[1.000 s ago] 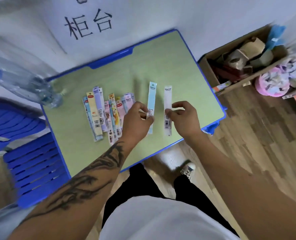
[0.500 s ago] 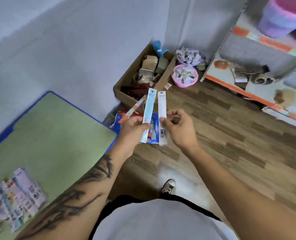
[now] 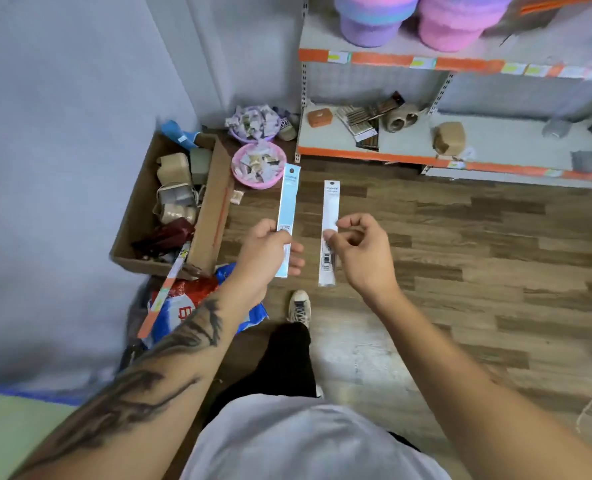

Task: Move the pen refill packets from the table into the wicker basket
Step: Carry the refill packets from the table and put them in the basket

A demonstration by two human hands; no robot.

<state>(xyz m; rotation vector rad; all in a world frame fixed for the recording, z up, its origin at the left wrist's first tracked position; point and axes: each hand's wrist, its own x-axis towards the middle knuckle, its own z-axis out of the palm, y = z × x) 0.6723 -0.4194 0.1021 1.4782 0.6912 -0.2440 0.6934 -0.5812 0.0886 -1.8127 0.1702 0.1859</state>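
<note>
Pen refill packets, two in view, both held upright in the air over the wood-plank floor [image 3: 460,254], just beside each other, not touching. Left hand [image 3: 265,252] grip: fingers curled round the lower part of the light-blue packet [image 3: 288,206]. Right hand [image 3: 362,252] grip: thumb and fingertips pinching the white packet [image 3: 329,220] near its middle. Wicker basket not in view. Green worktop [image 3: 7,431] corner at lower left, well apart from the packets. Ahead left: open cardboard box [image 3: 211,216] holding small brown boxes and dark-red wrapping. Beyond it, pink bowl [image 3: 258,164] and purple bowl [image 3: 253,124], each filled with small wrapped items. Shelf unit [image 3: 408,147] ahead right carries small goods; fuzzy pastel pots above.
</note>
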